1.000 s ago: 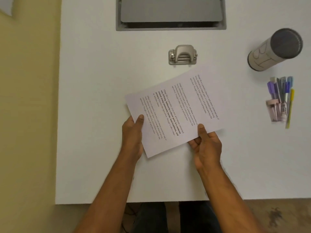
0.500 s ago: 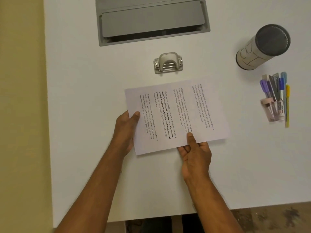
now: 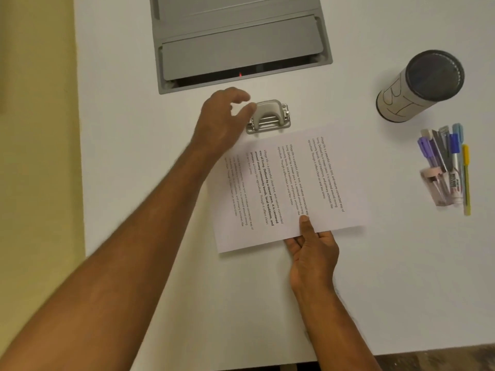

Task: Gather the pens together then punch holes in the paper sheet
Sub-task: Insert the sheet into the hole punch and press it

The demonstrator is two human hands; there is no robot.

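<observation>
A printed paper sheet point(image 3: 289, 188) lies on the white table, its far edge just in front of a silver hole punch point(image 3: 270, 117). My right hand point(image 3: 312, 249) pinches the sheet's near edge, thumb on top. My left hand point(image 3: 222, 117) hovers at the left side of the punch, fingers loosely spread and holding nothing; its thumb is close to the punch's lever. Several pens point(image 3: 450, 162) lie bunched together at the right of the table, purple, blue, grey and yellow.
A grey cable hatch point(image 3: 238, 36) is set into the table beyond the punch. A cylindrical pen holder point(image 3: 420, 89) with markings stands at the far right, above the pens. The table's left edge point(image 3: 79, 156) borders a yellow floor.
My left hand let go of the sheet's left edge and moved up to the punch. The sheet has shifted toward the punch, still held by my right hand. The camera has moved closer.
</observation>
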